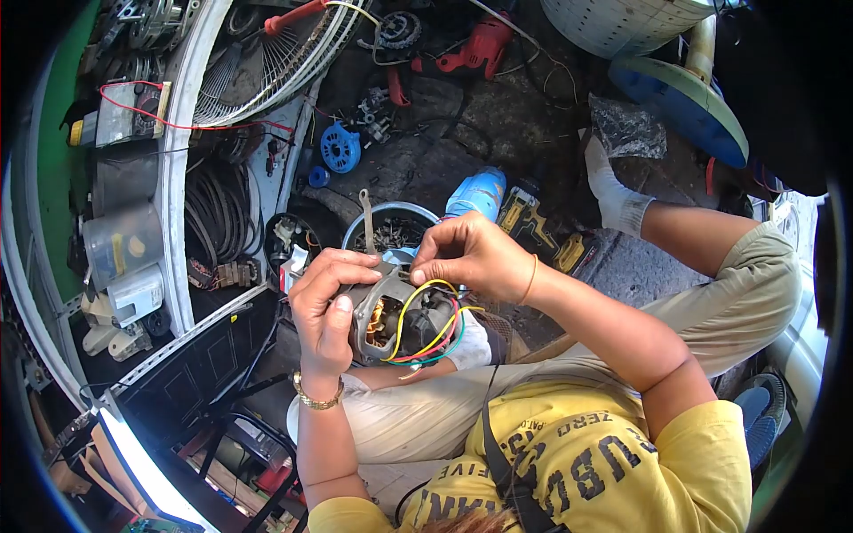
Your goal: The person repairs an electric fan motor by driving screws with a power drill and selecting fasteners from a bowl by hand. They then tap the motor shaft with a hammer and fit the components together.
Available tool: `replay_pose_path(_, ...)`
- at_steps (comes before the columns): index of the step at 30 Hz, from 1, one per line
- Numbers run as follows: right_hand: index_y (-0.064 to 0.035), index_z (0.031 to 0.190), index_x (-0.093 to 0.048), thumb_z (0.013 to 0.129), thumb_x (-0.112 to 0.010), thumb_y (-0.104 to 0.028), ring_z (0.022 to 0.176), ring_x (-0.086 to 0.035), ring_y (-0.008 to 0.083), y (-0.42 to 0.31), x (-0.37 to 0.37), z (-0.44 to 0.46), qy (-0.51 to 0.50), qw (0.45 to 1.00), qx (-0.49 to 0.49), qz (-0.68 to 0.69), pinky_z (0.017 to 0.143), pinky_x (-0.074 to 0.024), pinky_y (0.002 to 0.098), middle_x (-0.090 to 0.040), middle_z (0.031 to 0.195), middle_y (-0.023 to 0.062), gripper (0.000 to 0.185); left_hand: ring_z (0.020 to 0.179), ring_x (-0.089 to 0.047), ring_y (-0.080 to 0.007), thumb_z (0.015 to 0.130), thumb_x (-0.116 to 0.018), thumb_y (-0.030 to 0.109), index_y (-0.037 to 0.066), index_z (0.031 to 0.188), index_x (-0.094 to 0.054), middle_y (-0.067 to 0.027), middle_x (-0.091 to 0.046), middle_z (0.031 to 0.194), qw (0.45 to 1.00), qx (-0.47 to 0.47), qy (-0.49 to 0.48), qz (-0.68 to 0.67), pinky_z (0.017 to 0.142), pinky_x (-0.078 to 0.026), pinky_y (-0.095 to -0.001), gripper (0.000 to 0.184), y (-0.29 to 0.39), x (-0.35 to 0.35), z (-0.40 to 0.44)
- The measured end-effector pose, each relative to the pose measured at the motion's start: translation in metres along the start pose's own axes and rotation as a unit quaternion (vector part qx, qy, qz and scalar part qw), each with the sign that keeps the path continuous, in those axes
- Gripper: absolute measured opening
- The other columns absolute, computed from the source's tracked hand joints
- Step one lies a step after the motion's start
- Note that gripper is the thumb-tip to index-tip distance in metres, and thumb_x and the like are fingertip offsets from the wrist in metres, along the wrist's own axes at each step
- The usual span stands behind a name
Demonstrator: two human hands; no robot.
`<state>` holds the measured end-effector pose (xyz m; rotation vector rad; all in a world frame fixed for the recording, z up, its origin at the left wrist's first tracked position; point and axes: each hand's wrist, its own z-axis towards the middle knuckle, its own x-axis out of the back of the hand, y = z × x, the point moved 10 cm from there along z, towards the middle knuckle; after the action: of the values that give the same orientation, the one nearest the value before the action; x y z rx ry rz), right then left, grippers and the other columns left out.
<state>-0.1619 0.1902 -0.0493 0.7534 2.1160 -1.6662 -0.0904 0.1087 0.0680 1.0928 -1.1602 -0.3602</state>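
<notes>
A grey electric motor rests tilted above my lap, copper windings showing through an opening in its housing. Yellow, red and green wires loop out over its near side. My left hand is closed around the motor's left side, fingers over its top. At the motor's upper right edge, my right hand pinches with thumb and forefinger; whatever is between them is too small to tell. Just behind the motor stands a round bowl of small metal parts, with a metal wrench-like tool at its left rim.
Beyond the bowl lie a blue tool and a yellow-black power drill. A blue plastic wheel and a red power tool are on the ground farther off. Shelves with wire coils and parts line the left.
</notes>
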Motion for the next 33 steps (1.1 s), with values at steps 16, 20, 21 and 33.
replay_pose_path(16, -0.0028, 0.128, -0.044, 0.069, -0.073, -0.006, 0.106, -0.055, 0.0352, 0.112, 0.178, -0.088, 0.425, 0.696, -0.023, -0.579, 0.088, -0.0477, 0.0419, -0.048, 0.124, 0.0188, 0.065, 0.087, -0.061, -0.0251, 0.083, -0.049, 0.035, -0.002, 0.083, -0.067, -0.0166, -0.067, 0.09, 1.0, -0.004, 0.003, 0.017, 0.08, -0.045, -0.035, 0.042, -0.004, 0.003, 0.002)
replay_pose_path(20, -0.0008, 0.142, -0.026, 0.066, -0.073, -0.007, 0.115, -0.046, 0.0408, 0.192, 0.184, -0.08, 0.295, 0.689, -0.227, -0.621, 0.094, -0.045, 0.0491, -0.041, 0.13, 0.0222, 0.09, 0.086, -0.062, -0.0232, 0.084, -0.049, 0.032, -0.003, 0.085, -0.067, -0.0163, -0.067, 0.09, 1.0, 0.006, 0.008, -0.006, 0.078, -0.046, -0.0328, 0.04, -0.006, 0.004, 0.005)
replay_pose_path(21, -0.0006, 0.142, -0.027, 0.065, -0.073, -0.007, 0.115, -0.047, 0.0403, 0.199, 0.188, -0.075, 0.327, 0.678, -0.21, -0.624, 0.091, -0.0471, 0.0483, -0.041, 0.131, 0.0219, 0.09, 0.085, -0.062, -0.0226, 0.084, -0.049, 0.031, -0.004, 0.085, -0.067, -0.0164, -0.067, 0.089, 1.0, 0.005, 0.013, -0.01, 0.076, -0.046, -0.0321, 0.04, -0.007, 0.005, 0.006)
replay_pose_path(33, -0.0056, 0.138, -0.027, 0.064, -0.073, -0.004, 0.113, -0.055, 0.039, 0.08, 0.165, -0.11, 0.426, 0.825, -0.046, -0.367, 0.094, -0.0463, 0.0418, -0.047, 0.129, 0.0205, 0.088, 0.086, -0.061, -0.0214, 0.082, -0.048, 0.023, -0.007, 0.084, -0.065, -0.0165, -0.065, 0.088, 0.998, 0.009, 0.0, -0.058, 0.079, -0.046, -0.0312, 0.035, -0.018, 0.014, 0.019)
